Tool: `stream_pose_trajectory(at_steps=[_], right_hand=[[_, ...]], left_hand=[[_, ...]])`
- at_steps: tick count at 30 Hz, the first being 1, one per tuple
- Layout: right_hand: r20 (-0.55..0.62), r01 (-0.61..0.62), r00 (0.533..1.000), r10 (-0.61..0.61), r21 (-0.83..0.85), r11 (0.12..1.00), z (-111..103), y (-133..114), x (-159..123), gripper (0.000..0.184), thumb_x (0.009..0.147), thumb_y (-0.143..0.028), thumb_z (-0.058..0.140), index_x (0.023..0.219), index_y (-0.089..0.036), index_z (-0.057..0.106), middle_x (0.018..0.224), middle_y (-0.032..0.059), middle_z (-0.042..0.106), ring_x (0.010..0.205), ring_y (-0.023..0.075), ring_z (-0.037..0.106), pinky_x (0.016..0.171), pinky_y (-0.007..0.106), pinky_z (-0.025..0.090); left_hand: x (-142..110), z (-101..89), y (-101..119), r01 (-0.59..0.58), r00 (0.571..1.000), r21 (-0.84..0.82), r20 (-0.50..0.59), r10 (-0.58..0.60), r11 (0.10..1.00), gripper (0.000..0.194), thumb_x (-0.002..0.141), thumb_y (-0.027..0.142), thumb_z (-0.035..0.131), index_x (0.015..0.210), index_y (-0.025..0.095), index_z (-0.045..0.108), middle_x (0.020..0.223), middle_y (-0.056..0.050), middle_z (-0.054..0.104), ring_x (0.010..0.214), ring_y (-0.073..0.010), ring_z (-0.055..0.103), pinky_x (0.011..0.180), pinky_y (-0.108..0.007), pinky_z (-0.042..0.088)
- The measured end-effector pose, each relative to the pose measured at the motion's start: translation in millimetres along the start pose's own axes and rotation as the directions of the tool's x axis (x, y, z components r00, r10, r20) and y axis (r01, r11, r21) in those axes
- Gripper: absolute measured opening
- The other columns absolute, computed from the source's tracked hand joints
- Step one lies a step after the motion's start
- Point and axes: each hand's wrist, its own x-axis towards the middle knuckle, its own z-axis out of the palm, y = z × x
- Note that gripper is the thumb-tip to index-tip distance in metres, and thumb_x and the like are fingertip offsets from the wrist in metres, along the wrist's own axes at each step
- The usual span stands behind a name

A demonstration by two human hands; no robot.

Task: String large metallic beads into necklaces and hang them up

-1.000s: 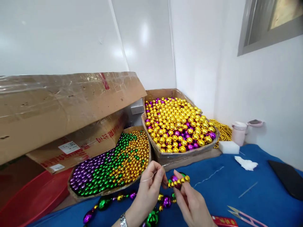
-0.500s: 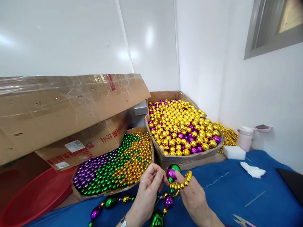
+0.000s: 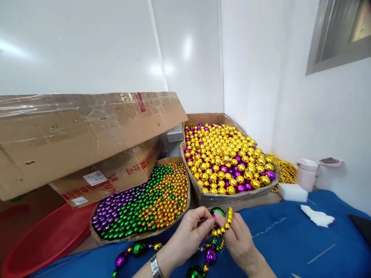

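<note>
My left hand (image 3: 188, 235), with a metal watch band (image 3: 155, 266) at the wrist, is closed in a pinch on a thin white thread (image 3: 193, 219). Its fingertips meet those of my right hand (image 3: 241, 239), which is closed on a bead garland. A string of small gold beads (image 3: 229, 220) loops over the right fingers, and a large green bead (image 3: 218, 211) shows behind them. Below hang a purple bead (image 3: 210, 255) and a big green bead (image 3: 195, 272). More of the garland (image 3: 139, 249) lies to the left. The pinch point is partly hidden.
Cardboard boxes hold small purple, green and gold beads (image 3: 145, 204) and larger gold and purple beads (image 3: 223, 154). A cardboard flap (image 3: 87, 135) overhangs the left. Right, on blue cloth (image 3: 278, 247), are a white foam block (image 3: 292, 192) and crumpled white tissue (image 3: 317, 215). A red basin (image 3: 52, 235) stands left.
My left hand has moved right, up against my right fingertips, covering most of the large purple bead there. The whole view has shifted slightly, and the scissors have nearly left the bottom edge.
</note>
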Motion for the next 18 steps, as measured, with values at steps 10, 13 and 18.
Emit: stream_pose_trajectory(at_steps=[10,13,18], right_hand=[[-0.002,-0.013,1.000,0.013,-0.023,1.000,-1.9,-3.9,6.5,0.014,0.086,-0.010,0.057,0.092,-0.014,0.068,0.070,0.0075,0.058,0.072,0.0193,0.055,0.061,0.033,0.046],[0.022,-0.031,0.999,0.031,-0.012,0.999,-1.1,-2.2,6.9,0.013,0.086,-0.013,0.057,0.085,-0.018,0.069,0.066,0.0047,0.057,0.070,0.0177,0.055,0.061,0.031,0.047],[-0.018,-0.129,0.992,0.128,-0.036,0.991,8.7,1.3,-1.5,0.035,0.086,-0.014,0.056,0.120,-0.023,0.058,0.069,0.0041,0.058,0.065,0.0178,0.054,0.059,0.032,0.047]], left_hand=[[7.8,-6.0,-5.6,0.060,0.998,0.161,0.008,-0.062,0.985,0.030,0.078,0.043,0.058,0.069,0.014,0.060,0.059,0.003,0.047,0.056,-0.0121,0.040,0.051,-0.023,0.030],[5.7,-2.9,-2.5,0.075,0.995,0.075,0.054,-0.079,0.994,0.029,0.077,0.042,0.060,0.069,0.015,0.061,0.059,0.004,0.046,0.054,-0.0114,0.038,0.051,-0.023,0.029],[6.8,2.7,-1.0,0.068,0.997,-0.010,-0.024,-0.069,0.998,0.027,0.076,0.039,0.063,0.066,0.014,0.059,0.059,0.003,0.046,0.055,-0.0107,0.035,0.051,-0.022,0.026]])
